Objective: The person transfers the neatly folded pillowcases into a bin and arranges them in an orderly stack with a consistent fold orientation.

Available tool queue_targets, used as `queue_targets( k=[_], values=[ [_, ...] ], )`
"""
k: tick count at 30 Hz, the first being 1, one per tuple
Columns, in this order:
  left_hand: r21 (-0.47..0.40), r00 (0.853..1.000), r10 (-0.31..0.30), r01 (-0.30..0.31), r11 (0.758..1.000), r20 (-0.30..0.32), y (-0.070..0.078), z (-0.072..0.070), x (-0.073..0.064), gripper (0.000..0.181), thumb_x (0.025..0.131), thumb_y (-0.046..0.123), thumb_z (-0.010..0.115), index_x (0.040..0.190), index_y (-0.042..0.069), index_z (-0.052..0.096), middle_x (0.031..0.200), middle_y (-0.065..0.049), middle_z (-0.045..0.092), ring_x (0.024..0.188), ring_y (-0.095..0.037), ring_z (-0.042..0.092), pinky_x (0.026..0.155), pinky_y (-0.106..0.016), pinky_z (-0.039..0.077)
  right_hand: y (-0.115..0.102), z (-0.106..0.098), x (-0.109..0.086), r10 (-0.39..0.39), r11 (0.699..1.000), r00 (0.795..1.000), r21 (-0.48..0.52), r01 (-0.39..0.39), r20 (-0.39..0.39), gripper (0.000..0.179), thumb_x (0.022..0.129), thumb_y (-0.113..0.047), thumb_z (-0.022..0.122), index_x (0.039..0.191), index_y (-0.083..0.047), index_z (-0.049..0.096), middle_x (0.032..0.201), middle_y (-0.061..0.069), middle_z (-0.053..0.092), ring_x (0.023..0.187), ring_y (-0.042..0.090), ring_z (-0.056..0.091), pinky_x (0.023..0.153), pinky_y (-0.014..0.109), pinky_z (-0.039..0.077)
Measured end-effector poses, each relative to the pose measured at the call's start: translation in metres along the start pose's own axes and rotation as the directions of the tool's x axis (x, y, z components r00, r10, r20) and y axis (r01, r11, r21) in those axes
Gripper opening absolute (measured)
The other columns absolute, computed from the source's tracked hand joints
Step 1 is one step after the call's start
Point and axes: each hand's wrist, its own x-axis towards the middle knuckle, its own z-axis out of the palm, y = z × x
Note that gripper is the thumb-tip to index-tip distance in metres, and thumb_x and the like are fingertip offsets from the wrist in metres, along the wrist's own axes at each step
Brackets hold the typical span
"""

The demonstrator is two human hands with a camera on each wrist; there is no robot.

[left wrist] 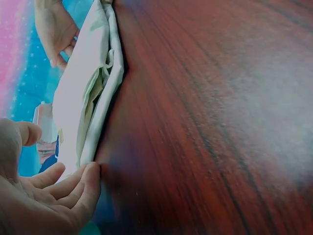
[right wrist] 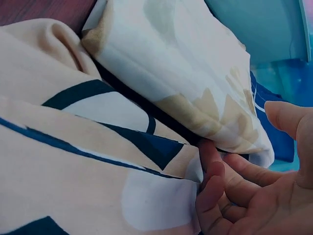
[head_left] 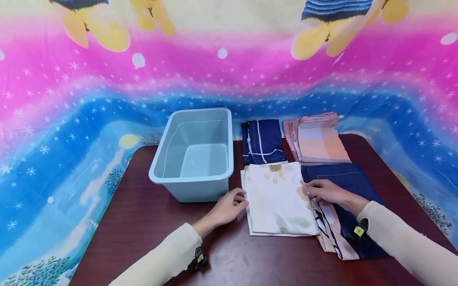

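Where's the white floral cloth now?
In the head view, the white floral cloth lies between the left hand and right hand, right of the light-blue tub.

I count one table (head_left: 136, 214), one bin (head_left: 200, 192) on it and, behind the bin, one printed backdrop (head_left: 232, 71). To the bin's right lie four folded cloth bundles: one white (head_left: 275, 202), one pink (head_left: 318, 137), one white-lined navy (head_left: 255, 139), one navy-and-peach (head_left: 343, 178). There are two hands, one left (head_left: 229, 206), one right (head_left: 327, 190), and two black wrist bands (head_left: 200, 260).

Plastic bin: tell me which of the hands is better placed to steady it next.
Left, probably: the left hand is beside the bin, while the right hand is beyond the floral cloth.
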Motion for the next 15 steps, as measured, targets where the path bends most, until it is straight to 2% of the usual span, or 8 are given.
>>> queue_targets(
  k=[3,7,11,15],
  values=[
    [-0.017,1.000,-0.020,0.019,1.000,-0.013,0.0031,-0.0001,0.0037,0.036,0.101,0.025,0.059,0.131,0.006,0.058,0.125,-0.015,0.068,0.115,-0.031,0.067,0.100,-0.047,0.053,-0.0004,-0.0019,0.0019,0.000,1.000,1.000,0.018,0.000,0.020,0.068,0.104,-0.044,0.052,0.146,0.009,0.042,0.111,0.013,0.070,0.080,0.017,0.058,0.061,0.029,0.047],
    [-0.031,0.999,-0.047,0.047,0.998,-0.007,0.0057,0.0015,0.0059,0.035,0.101,0.025,0.059,0.131,0.007,0.057,0.126,-0.015,0.067,0.115,-0.031,0.066,0.099,-0.047,0.053,-0.0002,-0.0011,0.0052,-0.012,0.998,0.998,0.058,0.009,0.058,0.072,0.102,-0.043,0.056,0.149,0.009,0.038,0.091,0.003,0.063,0.069,0.015,0.053,0.059,0.027,0.043],
    [-0.059,0.998,-0.070,0.069,0.996,-0.001,0.0061,0.0051,0.0061,0.036,0.101,0.024,0.060,0.132,0.006,0.056,0.125,-0.016,0.066,0.115,-0.031,0.066,0.096,-0.046,0.054,0.0012,0.0021,0.0078,-0.038,0.995,0.995,0.099,0.029,0.092,0.076,0.102,-0.037,0.060,0.151,0.013,0.030,0.075,0.000,0.055,0.061,0.013,0.049,0.055,0.025,0.040],
    [-0.105,0.996,-0.092,0.090,0.990,-0.010,0.0063,0.0079,0.0053,0.038,0.100,0.023,0.060,0.134,0.006,0.054,0.125,-0.016,0.065,0.114,-0.031,0.065,0.094,-0.045,0.055,0.0022,0.0037,0.0098,-0.060,0.989,0.992,0.139,0.044,0.114,0.065,0.102,-0.027,0.060,0.148,0.013,0.037,0.066,-0.002,0.045,0.054,0.011,0.040,0.050,0.024,0.033]
  ],
)
